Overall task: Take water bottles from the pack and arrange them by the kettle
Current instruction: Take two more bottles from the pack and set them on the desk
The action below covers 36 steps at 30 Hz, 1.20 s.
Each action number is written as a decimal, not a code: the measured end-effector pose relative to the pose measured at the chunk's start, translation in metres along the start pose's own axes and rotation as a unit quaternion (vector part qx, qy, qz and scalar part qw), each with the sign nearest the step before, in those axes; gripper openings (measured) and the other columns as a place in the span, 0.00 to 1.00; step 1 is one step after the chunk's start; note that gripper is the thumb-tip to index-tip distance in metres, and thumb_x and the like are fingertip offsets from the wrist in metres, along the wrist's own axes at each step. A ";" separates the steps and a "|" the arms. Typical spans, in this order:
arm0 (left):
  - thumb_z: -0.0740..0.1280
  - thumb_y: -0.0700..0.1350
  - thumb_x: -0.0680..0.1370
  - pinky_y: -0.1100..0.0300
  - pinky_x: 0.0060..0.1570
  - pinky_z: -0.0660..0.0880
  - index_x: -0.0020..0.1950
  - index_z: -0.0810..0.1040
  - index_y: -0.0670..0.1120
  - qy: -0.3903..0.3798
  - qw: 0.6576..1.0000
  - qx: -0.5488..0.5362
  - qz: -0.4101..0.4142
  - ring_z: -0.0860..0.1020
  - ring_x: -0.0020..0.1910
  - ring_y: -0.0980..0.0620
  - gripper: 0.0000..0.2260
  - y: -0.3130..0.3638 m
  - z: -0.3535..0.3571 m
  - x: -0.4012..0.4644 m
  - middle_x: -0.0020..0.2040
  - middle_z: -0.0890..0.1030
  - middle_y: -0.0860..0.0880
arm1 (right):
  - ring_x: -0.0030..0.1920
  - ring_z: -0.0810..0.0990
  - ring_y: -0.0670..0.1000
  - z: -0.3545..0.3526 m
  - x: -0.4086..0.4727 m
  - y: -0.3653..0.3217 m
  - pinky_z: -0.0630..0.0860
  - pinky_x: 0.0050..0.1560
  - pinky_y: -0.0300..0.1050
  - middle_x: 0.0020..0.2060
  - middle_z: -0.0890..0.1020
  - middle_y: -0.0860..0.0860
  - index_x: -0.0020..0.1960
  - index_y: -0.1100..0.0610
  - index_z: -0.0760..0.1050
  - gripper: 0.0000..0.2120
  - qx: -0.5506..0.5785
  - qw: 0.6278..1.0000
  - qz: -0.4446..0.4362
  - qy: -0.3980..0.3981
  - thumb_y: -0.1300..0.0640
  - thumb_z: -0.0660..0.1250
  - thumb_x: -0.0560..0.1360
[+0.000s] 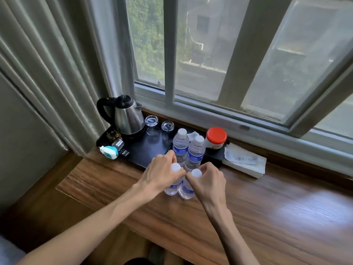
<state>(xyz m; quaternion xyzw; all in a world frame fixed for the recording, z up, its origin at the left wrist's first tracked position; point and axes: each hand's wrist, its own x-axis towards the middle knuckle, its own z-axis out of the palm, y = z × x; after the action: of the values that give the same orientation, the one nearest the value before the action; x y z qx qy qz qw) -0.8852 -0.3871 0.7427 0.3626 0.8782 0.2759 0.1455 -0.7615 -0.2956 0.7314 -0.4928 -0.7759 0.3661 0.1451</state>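
Note:
A steel kettle (128, 117) with a black handle stands at the left end of a black tray (145, 150). Two clear water bottles with white caps and blue labels stand upright on the tray's right part: the rear left bottle (180, 146) and the rear right bottle (195, 153). Two more stand on the wooden counter just in front of the tray. My left hand (162, 171) grips the front left bottle (172, 188) by its neck. My right hand (207, 181) grips the front right bottle (186, 190) the same way. The pack is not in view.
Two upturned glasses (151, 121) (167, 126) sit beside the kettle. A red-lidded jar (215, 138) stands at the tray's right end, a folded white packet (244, 161) beyond it. A teal and white device (109, 152) lies at the tray's left. The window and curtain (47, 73) are behind.

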 end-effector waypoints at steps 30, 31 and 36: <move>0.71 0.52 0.73 0.54 0.38 0.71 0.47 0.71 0.46 -0.008 0.994 -0.069 0.079 0.79 0.41 0.46 0.14 -0.031 0.007 0.074 0.42 0.81 0.50 | 0.45 0.81 0.61 0.029 0.045 -0.030 0.67 0.40 0.46 0.42 0.84 0.57 0.46 0.59 0.74 0.17 -0.043 0.995 -0.017 0.083 0.46 0.71 0.70; 0.72 0.53 0.73 0.55 0.39 0.72 0.48 0.71 0.46 -0.012 0.994 -0.077 0.074 0.79 0.41 0.48 0.14 -0.032 0.008 0.074 0.42 0.80 0.51 | 0.45 0.80 0.60 0.029 0.046 -0.027 0.67 0.40 0.45 0.42 0.84 0.55 0.46 0.58 0.73 0.17 -0.037 0.996 -0.013 0.076 0.45 0.71 0.70; 0.76 0.51 0.70 0.60 0.40 0.70 0.52 0.72 0.47 -0.031 0.990 -0.105 0.087 0.74 0.38 0.56 0.18 -0.043 0.013 0.070 0.43 0.76 0.54 | 0.40 0.81 0.50 0.034 0.041 -0.008 0.69 0.37 0.43 0.38 0.82 0.47 0.50 0.52 0.73 0.19 0.003 0.997 -0.011 0.080 0.42 0.75 0.68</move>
<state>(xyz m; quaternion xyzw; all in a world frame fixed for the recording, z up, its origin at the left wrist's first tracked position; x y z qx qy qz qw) -0.9522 -0.3568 0.7032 0.4288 0.8044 0.3667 0.1858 -0.8061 -0.2767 0.7077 -0.5115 -0.7659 0.3264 0.2127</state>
